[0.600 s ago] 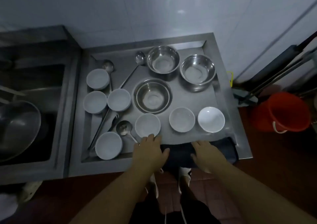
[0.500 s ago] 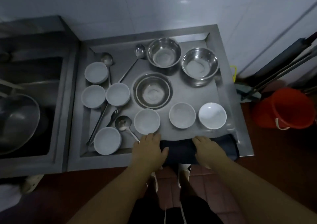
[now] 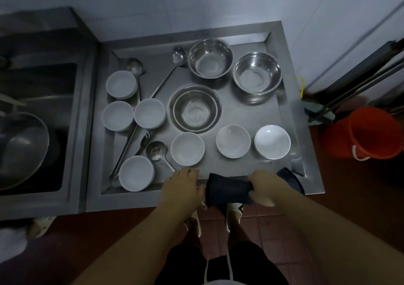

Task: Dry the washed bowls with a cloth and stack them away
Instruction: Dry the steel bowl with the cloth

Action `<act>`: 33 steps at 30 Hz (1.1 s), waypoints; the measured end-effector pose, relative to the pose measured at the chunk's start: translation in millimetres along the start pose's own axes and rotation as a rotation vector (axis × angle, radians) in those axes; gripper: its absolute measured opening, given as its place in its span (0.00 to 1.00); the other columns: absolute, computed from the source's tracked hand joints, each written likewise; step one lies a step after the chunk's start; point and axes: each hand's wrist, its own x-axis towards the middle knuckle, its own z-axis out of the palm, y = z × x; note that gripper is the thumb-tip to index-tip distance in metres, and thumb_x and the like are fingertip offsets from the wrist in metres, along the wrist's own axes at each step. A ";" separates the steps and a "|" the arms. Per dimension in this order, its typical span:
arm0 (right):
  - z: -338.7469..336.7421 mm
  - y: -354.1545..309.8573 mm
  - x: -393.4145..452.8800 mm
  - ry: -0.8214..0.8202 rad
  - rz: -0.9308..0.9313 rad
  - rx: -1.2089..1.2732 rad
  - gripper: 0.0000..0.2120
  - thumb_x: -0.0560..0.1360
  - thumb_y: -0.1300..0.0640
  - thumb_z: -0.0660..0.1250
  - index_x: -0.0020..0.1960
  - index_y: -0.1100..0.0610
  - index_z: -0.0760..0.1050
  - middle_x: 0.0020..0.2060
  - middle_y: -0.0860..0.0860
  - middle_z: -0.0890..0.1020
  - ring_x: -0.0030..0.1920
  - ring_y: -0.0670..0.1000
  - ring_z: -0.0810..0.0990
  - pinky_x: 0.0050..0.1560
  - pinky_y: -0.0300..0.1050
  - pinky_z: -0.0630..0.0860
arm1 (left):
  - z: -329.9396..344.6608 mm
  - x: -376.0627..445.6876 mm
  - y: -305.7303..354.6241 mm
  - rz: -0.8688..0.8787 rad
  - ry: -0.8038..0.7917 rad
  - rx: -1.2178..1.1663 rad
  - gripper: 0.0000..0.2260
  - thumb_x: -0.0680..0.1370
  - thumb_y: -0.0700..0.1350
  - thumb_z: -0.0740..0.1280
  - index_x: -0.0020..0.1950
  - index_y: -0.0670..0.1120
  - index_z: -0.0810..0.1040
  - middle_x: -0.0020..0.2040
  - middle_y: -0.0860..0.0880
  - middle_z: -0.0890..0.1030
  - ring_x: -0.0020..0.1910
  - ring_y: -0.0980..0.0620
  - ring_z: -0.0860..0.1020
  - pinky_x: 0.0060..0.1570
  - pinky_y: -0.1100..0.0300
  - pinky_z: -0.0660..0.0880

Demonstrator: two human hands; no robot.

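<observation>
- Our right hand (image 3: 267, 186) curls round a dark, soft-looking folded cloth (image 3: 227, 189) and grips it at the near rim of the shallow brushed-steel drainer tray (image 3: 290, 114); the cloth's far end (image 3: 290, 180) lies over that rim to the right.
- Our left hand (image 3: 181, 185) rests flat on the same rim, fingers straight and holding nothing, thumb just beside the cloth.
- Seven small round white bowls stand upright in the tray: three along the near side (image 3: 187, 149), (image 3: 233, 141), (image 3: 272, 142), well apart from one another, and four at the left (image 3: 121, 84), (image 3: 117, 115), (image 3: 149, 113), (image 3: 136, 173).
- Three shiny round steel bowls (image 3: 210, 58), (image 3: 257, 73), (image 3: 195, 108) fill the middle and far right.
- Long-handled steel ladles (image 3: 156, 150) lie among the left bowls.
- Bare steel shows between the near bowls and our hands.
- A red plastic bucket (image 3: 363, 131) stands on the floor to the right.
</observation>
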 end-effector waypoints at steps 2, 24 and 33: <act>-2.5 -4.4 -11.5 -0.050 -0.010 0.125 0.07 0.73 0.51 0.63 0.48 0.51 0.76 0.46 0.49 0.82 0.45 0.51 0.80 0.39 0.45 0.74 | -10.2 -0.2 -3.9 0.026 -0.004 0.003 0.22 0.83 0.57 0.61 0.76 0.51 0.71 0.71 0.49 0.75 0.68 0.45 0.74 0.65 0.48 0.74; -90.3 38.8 -95.7 0.438 0.287 2.045 0.20 0.78 0.48 0.73 0.60 0.64 0.84 0.56 0.63 0.87 0.55 0.61 0.88 0.57 0.54 0.81 | -111.6 84.7 35.3 0.244 0.040 0.022 0.23 0.83 0.57 0.61 0.76 0.49 0.70 0.70 0.45 0.77 0.67 0.42 0.76 0.64 0.47 0.75; -161.4 124.9 -22.4 0.585 0.174 2.256 0.24 0.83 0.44 0.65 0.69 0.60 0.78 0.53 0.60 0.85 0.50 0.55 0.86 0.51 0.47 0.78 | -127.0 193.4 115.9 0.063 -0.034 -0.174 0.25 0.84 0.57 0.63 0.78 0.47 0.69 0.73 0.43 0.76 0.69 0.42 0.76 0.67 0.47 0.75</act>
